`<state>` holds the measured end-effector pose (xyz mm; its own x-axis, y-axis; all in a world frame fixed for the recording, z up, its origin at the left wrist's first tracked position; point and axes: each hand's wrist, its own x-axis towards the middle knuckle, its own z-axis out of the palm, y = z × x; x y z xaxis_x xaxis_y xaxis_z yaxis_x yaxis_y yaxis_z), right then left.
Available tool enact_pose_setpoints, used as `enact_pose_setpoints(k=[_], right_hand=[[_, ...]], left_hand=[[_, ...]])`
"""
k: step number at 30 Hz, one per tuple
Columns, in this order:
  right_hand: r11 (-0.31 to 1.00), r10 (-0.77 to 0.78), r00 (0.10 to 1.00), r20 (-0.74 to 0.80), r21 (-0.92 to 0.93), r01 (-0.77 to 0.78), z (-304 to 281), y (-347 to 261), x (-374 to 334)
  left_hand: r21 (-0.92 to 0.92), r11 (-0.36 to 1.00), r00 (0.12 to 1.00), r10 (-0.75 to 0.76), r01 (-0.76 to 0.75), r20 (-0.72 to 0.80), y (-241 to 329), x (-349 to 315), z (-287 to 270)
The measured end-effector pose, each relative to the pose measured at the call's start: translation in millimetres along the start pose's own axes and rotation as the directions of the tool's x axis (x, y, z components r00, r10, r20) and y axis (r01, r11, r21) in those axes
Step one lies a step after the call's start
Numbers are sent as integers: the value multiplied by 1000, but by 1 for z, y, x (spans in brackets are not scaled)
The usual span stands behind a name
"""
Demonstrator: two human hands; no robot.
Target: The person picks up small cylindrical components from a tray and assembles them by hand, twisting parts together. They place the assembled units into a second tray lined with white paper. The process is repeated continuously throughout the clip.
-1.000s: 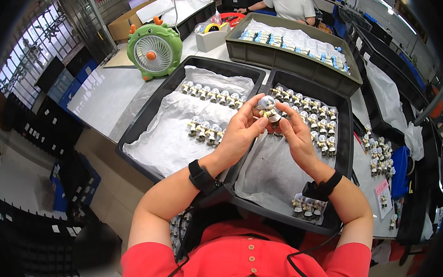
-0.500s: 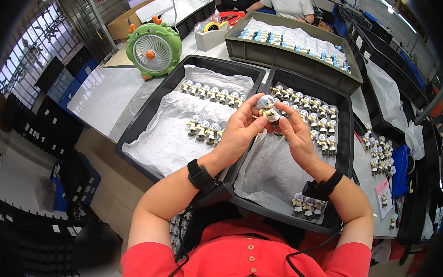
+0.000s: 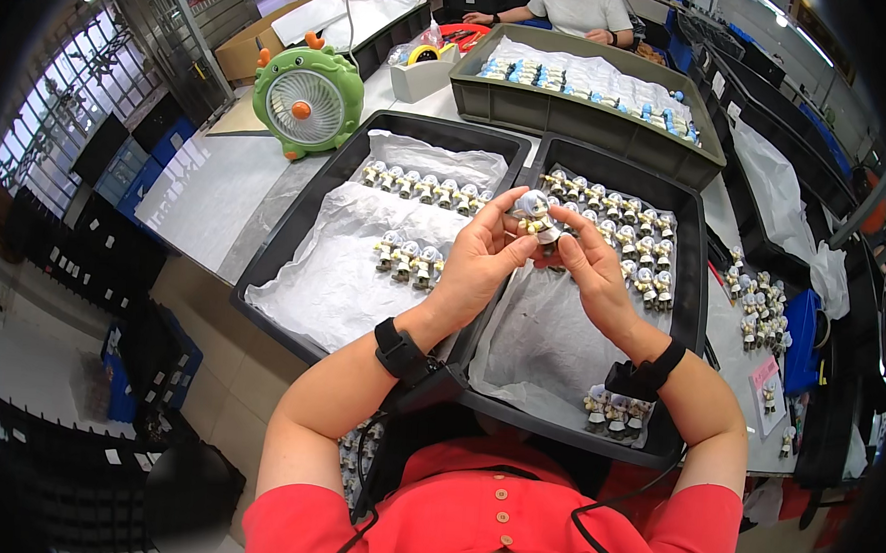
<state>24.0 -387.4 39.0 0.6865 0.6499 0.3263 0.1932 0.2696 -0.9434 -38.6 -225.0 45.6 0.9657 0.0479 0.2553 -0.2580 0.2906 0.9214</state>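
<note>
Between my two hands, above the gap between two black trays, I hold a small figurine with a pale blue-white head and a white and yellow body. My left hand pinches it from the left with thumb and fingers. From the right, the thumb and fingertips of my right hand close on it too. Beneath my right hand lies the paper-lined right tray, with rows of like figurines at its far side and a few more in its near right corner.
The left black tray holds two rows of figurines on white paper. Behind stand a green fan, a tape dispenser and an olive crate of blue-and-white figurines. More figurines stand at right. A person sits at the back.
The figurine has turned slightly between my fingers, while my hands stay almost in place. At the back, the other person's hands have come into view on the table.
</note>
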Motion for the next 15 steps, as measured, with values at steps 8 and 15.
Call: enact_pose_setpoints(k=[8, 15], right_hand=[[841, 264, 962, 69, 471, -265, -10, 11, 1], [989, 95, 993, -66, 118, -87, 2, 8, 4]], left_hand=[[-12, 1000, 1000, 2, -2, 22, 3, 0, 0], [71, 997, 1000, 4, -2, -31, 2, -2, 3]])
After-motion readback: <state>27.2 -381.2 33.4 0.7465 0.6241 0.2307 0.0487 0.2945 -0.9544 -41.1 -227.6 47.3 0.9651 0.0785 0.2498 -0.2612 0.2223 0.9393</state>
